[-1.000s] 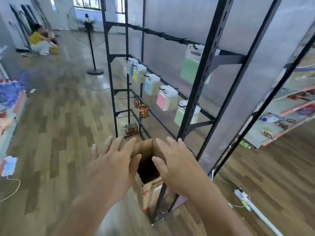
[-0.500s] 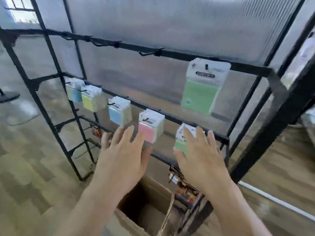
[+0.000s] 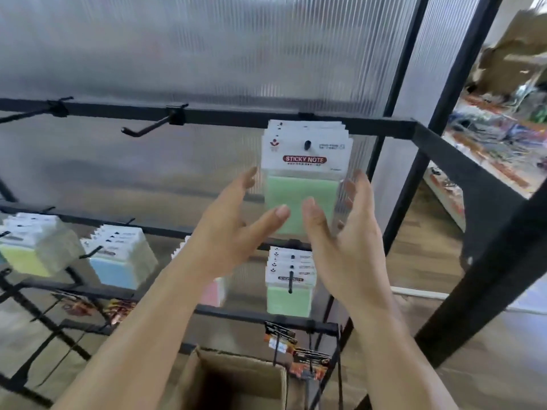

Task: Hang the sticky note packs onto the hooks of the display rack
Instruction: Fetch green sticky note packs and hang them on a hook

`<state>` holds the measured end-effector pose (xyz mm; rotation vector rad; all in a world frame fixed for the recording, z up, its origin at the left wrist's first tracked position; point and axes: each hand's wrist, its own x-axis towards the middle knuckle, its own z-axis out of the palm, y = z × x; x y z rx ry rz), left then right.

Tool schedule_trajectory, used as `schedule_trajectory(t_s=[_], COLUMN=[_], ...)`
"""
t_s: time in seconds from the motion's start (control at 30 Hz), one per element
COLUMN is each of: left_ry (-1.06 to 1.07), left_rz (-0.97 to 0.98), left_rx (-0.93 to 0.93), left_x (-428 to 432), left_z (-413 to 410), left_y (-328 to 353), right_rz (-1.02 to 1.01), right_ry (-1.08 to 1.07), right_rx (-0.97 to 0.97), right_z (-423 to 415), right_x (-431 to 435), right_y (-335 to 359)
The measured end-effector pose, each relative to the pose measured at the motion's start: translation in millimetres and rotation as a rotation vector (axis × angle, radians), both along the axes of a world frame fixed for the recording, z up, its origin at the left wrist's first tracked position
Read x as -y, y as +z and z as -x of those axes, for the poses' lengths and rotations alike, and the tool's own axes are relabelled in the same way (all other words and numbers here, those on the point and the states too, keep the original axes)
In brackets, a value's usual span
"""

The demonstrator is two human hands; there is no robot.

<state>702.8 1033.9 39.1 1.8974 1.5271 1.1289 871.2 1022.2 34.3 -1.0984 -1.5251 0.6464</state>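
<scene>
**Readable words on the rack**

The white header card (image 3: pixel 296 143) of the upper green sticky note pack (image 3: pixel 302 187) carries a red label (image 3: pixel 305 159) with "STICKY NOTE" in white capitals. The lower green pack (image 3: pixel 289 300) shows the same words on a dark label (image 3: pixel 282 279), partly crossed by its hook (image 3: pixel 291 285). Smaller print on both is too blurred to read.

Back wall is that ribbed see-through plastic sheeting (image 3: pixel 207 48), milky grey with soft light glowing through it. Over on the right there's wood-look plank flooring (image 3: pixel 420 250), a shelf (image 3: pixel 488 149) crammed with blurry colourful stuff, and some brown cardboard (image 3: pixel 515 48) up in the top corner.
</scene>
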Motion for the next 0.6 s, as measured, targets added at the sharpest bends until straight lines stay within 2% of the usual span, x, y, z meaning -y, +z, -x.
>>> schedule_trajectory(t_s=[0.1, 0.27, 0.6], left_ry=[-0.141, -0.390, -0.489], left_rz=[0.072, 0.138, 0.176], left_rx=[0.185, 0.353, 0.524], left_x=[-22.5, -43.4, -34.0], left_z=[6.9, 7.4, 5.9], left_y=[3.0, 10.9, 9.0], right_rz=[-0.003, 0.026, 0.084], right_ry=[0.128, 0.195, 0.218], right_rx=[-0.136, -0.194, -0.349], right_z=[5.0, 4.9, 12.5], right_x=[-11.0, -26.4, -13.5], right_y=[9.7, 15.8, 15.7])
